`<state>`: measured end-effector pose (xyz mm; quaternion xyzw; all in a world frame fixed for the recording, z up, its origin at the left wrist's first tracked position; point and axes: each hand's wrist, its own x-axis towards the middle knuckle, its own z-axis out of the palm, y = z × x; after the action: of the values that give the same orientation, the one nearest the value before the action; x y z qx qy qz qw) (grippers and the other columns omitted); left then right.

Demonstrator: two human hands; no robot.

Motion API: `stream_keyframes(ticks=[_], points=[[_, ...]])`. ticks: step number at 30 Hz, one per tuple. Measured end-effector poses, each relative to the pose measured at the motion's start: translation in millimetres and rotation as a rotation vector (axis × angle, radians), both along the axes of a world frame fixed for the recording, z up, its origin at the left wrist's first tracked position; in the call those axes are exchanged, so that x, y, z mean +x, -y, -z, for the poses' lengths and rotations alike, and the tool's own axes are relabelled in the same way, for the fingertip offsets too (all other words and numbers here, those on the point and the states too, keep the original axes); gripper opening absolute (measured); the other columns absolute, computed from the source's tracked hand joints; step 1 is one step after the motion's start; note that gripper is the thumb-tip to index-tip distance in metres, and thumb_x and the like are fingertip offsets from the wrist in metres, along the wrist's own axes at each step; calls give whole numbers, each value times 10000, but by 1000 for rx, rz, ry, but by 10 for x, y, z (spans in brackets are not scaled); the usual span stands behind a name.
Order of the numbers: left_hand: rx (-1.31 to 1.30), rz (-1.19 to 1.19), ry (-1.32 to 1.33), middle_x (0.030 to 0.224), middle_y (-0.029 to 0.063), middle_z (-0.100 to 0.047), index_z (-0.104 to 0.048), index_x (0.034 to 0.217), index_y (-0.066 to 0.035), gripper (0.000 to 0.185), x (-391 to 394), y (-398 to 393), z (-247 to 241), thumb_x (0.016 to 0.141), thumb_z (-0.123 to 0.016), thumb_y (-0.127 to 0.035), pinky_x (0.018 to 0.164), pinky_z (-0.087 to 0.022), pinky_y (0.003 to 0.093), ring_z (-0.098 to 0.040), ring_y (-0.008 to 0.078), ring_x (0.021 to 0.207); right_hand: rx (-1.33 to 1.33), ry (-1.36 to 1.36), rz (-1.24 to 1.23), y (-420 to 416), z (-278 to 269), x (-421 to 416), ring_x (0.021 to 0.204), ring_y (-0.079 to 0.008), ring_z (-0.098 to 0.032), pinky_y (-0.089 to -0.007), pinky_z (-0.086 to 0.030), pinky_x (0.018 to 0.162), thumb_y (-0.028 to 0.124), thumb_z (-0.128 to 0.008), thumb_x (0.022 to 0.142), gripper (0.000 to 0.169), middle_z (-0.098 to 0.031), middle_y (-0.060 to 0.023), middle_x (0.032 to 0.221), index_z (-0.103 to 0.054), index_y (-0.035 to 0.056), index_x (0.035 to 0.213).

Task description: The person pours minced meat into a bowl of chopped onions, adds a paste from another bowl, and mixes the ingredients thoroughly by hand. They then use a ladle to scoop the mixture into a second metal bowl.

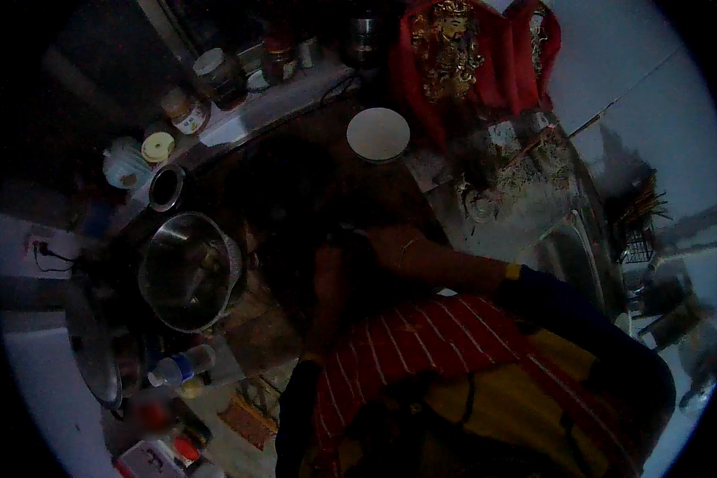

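The light is very dim, and both hands merge into a dark area in the middle of the view. My left hand (pixel 330 254) is at the end of the nearer, upright-looking forearm, its fingers lost in shadow. Reaching in from the right, my right hand (pixel 377 238) ends close to it, with a thin band around the wrist. Whether either hand holds something cannot be made out. A round white lid or plate (pixel 378 134) lies beyond the hands. Left of them stands a wide round bowl (pixel 185 275) with indistinct contents. A red striped apron (pixel 412 340) covers my front.
A ledge at the back carries several jars (pixel 185 113) and a ribbed pale container (pixel 125 164). To the left are a metal-rimmed pan (pixel 95 346) and a plastic bottle (pixel 191 363). Scattered stems (pixel 532 170), a sink (pixel 564 257) and red cloth (pixel 502 66) are right.
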<state>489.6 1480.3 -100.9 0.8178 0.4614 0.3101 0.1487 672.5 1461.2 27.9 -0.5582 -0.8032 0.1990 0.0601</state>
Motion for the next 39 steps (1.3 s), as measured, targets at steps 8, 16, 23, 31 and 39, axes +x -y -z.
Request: stream_keyframes(ticks=[8,16,23,31,39], points=[[71,31,127,1016,191,-544,-546,1017,-37,298,-17,86,65,801,-633,-223,769,-451,445,-518,374,912,-330,135,172,-24,-148,-82,813,-379,-631,-464,-505,696,180,-449,854,278,-625,-251,906,-524,-11,1041],[-15,59,63,1036,189,-552,-547,1080,-40,341,17,29,-30,819,-612,-250,818,-452,450,-523,380,937,-240,117,132,-23,-57,-46,753,-358,-624,-451,-503,644,148,-445,852,267,-618,-238,843,-520,-21,1045],[343,-22,-46,1029,186,-558,-533,1089,-43,349,-21,97,178,824,-608,-256,804,-478,413,-549,365,924,-395,133,149,-68,-196,-151,823,-365,-639,-466,-510,714,156,-443,842,254,-636,-239,903,-560,-11,994],[270,13,110,1036,173,-560,-532,1062,-41,283,98,41,-145,833,-585,-199,793,-488,396,-560,332,911,-198,92,136,1,68,-11,728,-337,-634,-453,-512,610,148,-443,844,228,-634,-203,817,-573,5,966],[146,45,241,939,141,-589,-580,966,-51,140,-12,79,238,837,-557,-101,747,-489,374,-565,311,843,-167,108,-66,83,233,46,772,-370,-641,-465,-516,649,159,-427,847,261,-640,-220,838,-520,-16,1016]])
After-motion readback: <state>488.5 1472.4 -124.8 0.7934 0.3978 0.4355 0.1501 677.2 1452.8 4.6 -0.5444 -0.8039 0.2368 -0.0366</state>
